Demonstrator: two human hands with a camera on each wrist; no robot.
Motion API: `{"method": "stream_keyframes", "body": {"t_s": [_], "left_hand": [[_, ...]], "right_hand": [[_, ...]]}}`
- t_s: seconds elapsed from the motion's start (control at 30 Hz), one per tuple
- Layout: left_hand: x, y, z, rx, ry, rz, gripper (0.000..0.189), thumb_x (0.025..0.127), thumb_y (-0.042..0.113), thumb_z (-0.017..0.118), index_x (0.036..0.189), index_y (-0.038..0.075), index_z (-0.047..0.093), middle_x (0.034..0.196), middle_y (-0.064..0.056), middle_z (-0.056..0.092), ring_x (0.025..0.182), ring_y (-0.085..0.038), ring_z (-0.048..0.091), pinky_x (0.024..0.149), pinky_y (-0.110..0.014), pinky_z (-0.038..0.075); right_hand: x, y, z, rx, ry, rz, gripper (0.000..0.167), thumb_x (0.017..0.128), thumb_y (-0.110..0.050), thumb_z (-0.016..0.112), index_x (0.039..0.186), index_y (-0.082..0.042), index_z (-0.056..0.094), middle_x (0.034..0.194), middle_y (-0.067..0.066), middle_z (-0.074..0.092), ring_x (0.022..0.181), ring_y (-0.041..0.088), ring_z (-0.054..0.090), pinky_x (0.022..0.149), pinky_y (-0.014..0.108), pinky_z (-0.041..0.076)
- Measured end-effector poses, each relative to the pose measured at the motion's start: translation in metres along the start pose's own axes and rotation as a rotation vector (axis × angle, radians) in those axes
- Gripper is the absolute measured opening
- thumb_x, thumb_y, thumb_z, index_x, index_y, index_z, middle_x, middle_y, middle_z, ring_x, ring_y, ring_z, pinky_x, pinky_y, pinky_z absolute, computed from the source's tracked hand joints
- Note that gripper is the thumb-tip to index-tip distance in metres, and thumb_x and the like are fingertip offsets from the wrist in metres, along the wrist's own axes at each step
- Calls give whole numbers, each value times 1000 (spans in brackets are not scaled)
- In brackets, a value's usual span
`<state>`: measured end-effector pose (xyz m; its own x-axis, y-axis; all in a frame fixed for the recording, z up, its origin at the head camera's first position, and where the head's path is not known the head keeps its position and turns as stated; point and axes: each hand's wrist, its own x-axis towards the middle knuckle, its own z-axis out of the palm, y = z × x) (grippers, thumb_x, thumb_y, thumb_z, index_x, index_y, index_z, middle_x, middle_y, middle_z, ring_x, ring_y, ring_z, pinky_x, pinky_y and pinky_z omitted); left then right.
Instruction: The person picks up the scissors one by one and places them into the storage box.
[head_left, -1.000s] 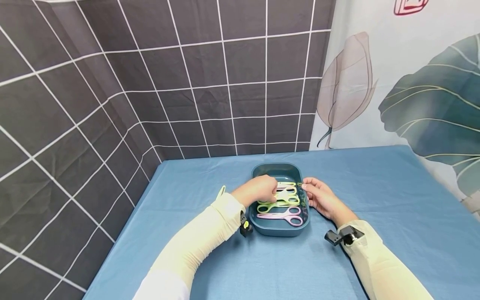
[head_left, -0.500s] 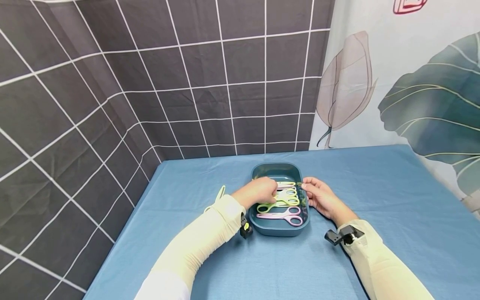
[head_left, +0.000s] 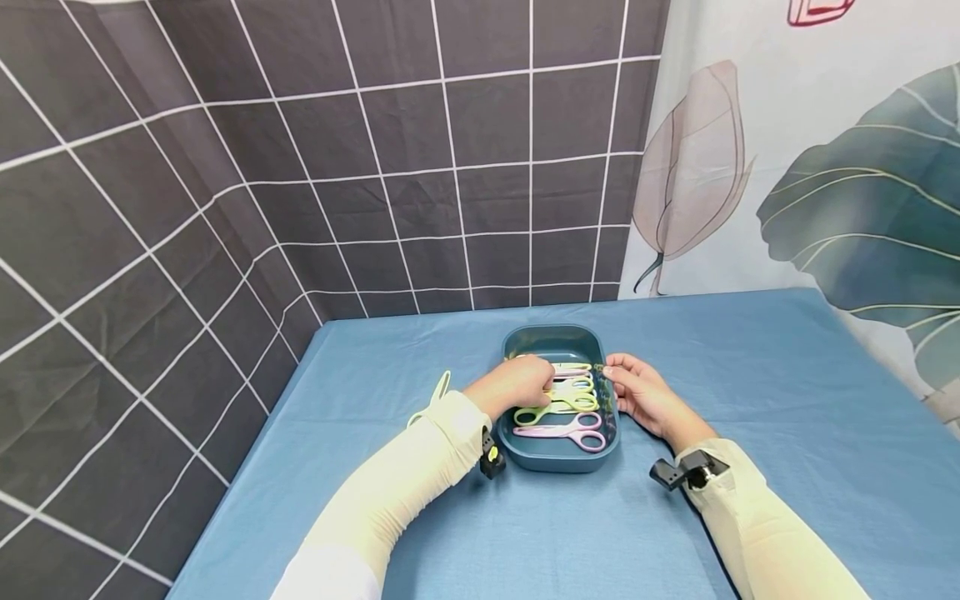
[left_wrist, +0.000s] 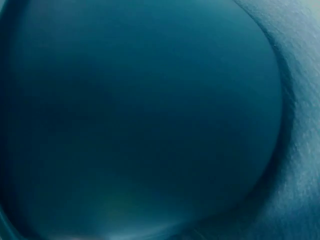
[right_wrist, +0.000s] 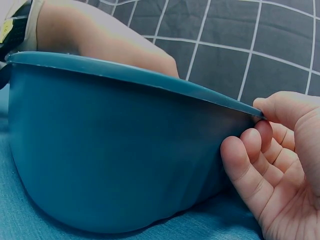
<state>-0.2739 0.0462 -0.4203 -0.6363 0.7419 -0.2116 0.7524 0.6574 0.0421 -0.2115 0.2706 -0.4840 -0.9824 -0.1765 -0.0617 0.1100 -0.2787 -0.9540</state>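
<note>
A dark teal plastic box point(head_left: 558, 463) with rounded corners stands on the cloth and holds several scissors. Pink scissors point(head_left: 570, 431) lie nearest its front, with yellow-green scissors point(head_left: 534, 416) just behind them. My left hand point(head_left: 517, 382) reaches in over the left rim, its fingers down among the scissors. Its fingertips are hidden, so I cannot tell what it holds. My right hand point(head_left: 643, 395) pinches the right rim; in the right wrist view the thumb point(right_wrist: 280, 107) lies on top and the fingers press the outer wall. The left wrist view is filled by the box's outer wall point(left_wrist: 150, 100).
A blue cloth point(head_left: 585, 533) covers the table. Behind and to the left hangs a dark curtain point(head_left: 405, 150) with white grid lines. A pale curtain point(head_left: 697, 167) with leaf prints hangs at the right. Each sleeve has a small black camera point(head_left: 690, 471) strapped on.
</note>
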Motion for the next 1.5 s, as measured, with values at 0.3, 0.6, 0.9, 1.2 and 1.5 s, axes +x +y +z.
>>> {"method": "stream_keyframes", "body": {"t_s": [0.3, 0.6, 0.9, 1.2, 1.5], "left_hand": [[-2, 0, -3, -24, 20, -18, 13, 89, 17, 71, 85, 15, 59, 78, 3, 54, 72, -14, 50, 63, -25, 41], [-4, -3, -4, -43, 20, -20, 13, 90, 18, 70, 85, 17, 58, 81, 4, 55, 74, -14, 50, 64, -25, 41], [-8, -19, -13, -162, 97, 15, 7, 93, 14, 65, 99, 13, 67, 82, 3, 59, 74, -12, 52, 67, -23, 45], [-21, -50, -17, -268, 337, 11, 16, 91, 4, 58, 102, 6, 69, 84, -2, 60, 77, -15, 56, 70, -26, 48], [-48, -93, -12, -360, 386, -105, 24, 85, -6, 50, 97, 8, 66, 89, -5, 62, 84, -19, 59, 77, -31, 52]], "right_hand": [[0, -3, 0, 2, -2, 6, 20, 105, -13, 52, 117, 0, 44, 92, 3, 65, 73, 10, 64, 58, 23, 56], [1, -3, 1, 15, -9, -4, 19, 105, -11, 52, 117, 1, 43, 90, 2, 65, 70, 9, 63, 57, 22, 55], [0, -1, 0, 22, -13, -6, 13, 106, -10, 49, 115, -2, 45, 90, 1, 65, 70, 8, 63, 56, 21, 55], [1, 0, 0, 10, -3, 12, 11, 106, -12, 50, 114, -5, 46, 90, 0, 64, 70, 8, 61, 56, 21, 54], [0, -1, 0, -9, 2, 16, 17, 106, -14, 52, 116, -3, 44, 91, 1, 64, 71, 8, 62, 57, 21, 54]]}}
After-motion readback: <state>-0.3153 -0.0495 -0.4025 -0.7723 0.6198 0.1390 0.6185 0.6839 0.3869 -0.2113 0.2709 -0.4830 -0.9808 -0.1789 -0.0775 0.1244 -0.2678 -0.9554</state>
